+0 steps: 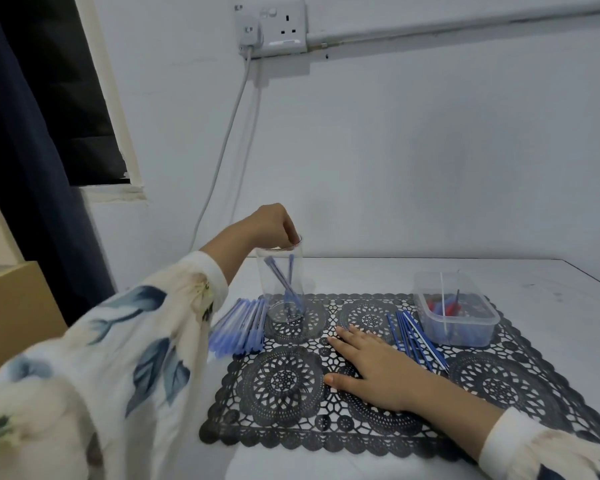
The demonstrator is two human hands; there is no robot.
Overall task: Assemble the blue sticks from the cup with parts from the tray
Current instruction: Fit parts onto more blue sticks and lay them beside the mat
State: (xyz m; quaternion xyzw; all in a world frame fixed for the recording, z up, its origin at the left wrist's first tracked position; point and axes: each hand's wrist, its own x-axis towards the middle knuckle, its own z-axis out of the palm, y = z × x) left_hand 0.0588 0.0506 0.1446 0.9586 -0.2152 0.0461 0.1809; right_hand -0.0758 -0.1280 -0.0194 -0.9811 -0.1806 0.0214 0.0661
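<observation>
Left hand over tall clear plastic cup, fingers curled into its mouth, grip unclear. Right hand flat, empty, on black lace mat in front of cup.

Holds left hand at the mouth of the clear cup, fingers curled down past the rim; unclear whether pinching anything. Beneath the grip, blue sticks leaning inside. Below-left of it, a row of pale blue pens. Rests right hand flat on the black lace mat, below and right of the grip, beside loose blue rods and the tray.
</observation>
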